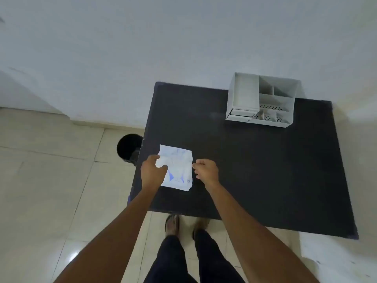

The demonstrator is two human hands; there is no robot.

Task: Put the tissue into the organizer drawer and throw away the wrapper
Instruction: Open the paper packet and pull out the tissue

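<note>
Left hand (152, 170) grips white blue-printed tissue pack (179, 166) on black tabletop (265, 170); right hand (206, 170) pinches its right edge.

The counter (255, 170) hides the black bin's (127, 148) right side; the tissue pack's (179, 166) blue print is blurred.

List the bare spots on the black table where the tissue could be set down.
The black table is mostly bare: the wide stretch between the white tissue pack and the white desk organizer, plus the whole right and near-right side. Crowded spots: the near-left edge, with the left hand and right hand at the pack, and the organizer's far-right corner.
</note>
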